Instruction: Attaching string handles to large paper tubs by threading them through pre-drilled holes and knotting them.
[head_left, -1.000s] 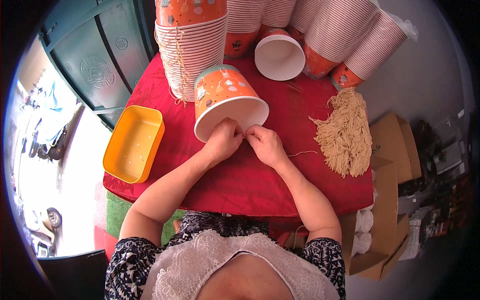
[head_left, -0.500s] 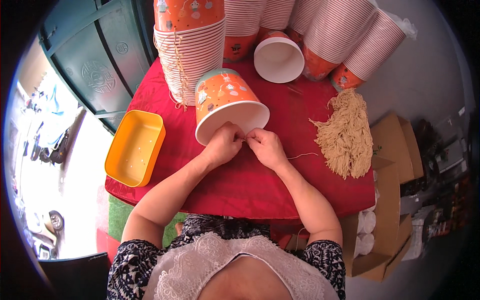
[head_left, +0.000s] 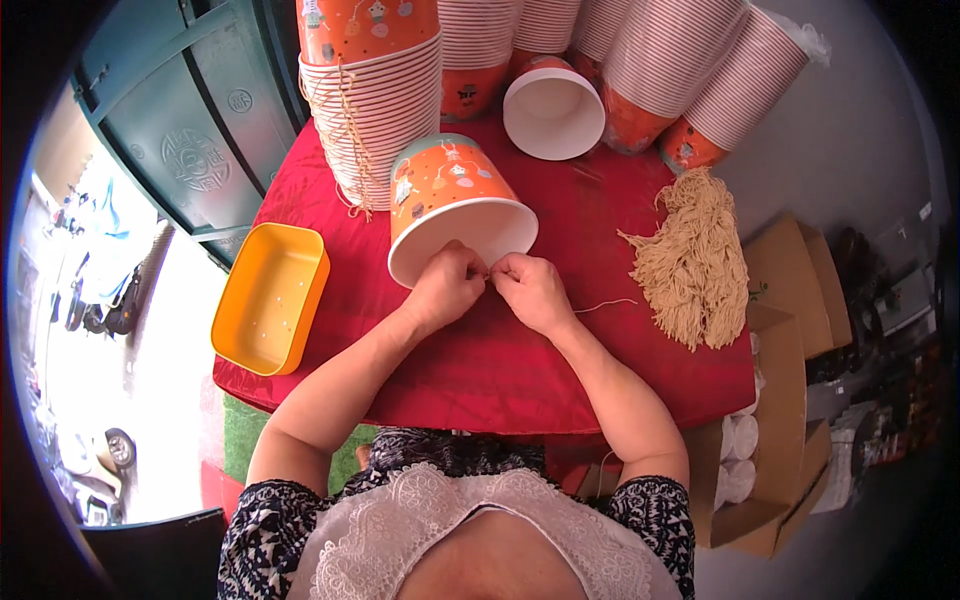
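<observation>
An orange printed paper bucket (head_left: 455,185) lies tipped on its side at the middle of the table, its white mouth facing me. Just at its near rim, my left hand (head_left: 446,287) and my right hand (head_left: 534,294) meet fingertip to fingertip, both closed in a pinch. A thin tan string (head_left: 608,304) trails out on the table from beneath my right hand. The bit between the fingertips is tiny and mostly covered by them.
A red cloth covers the table (head_left: 480,400). The yellow tray (head_left: 265,300) at left holds small white bits. A tan string bundle (head_left: 695,265) lies at right. Stacked buckets (head_left: 370,110) stand behind, beside another tipped bucket (head_left: 553,115). An open carton (head_left: 765,440) sits at lower right.
The view has shifted very slightly. Both hands stay pinched together at the bucket's rim, with only tiny finger movement.
</observation>
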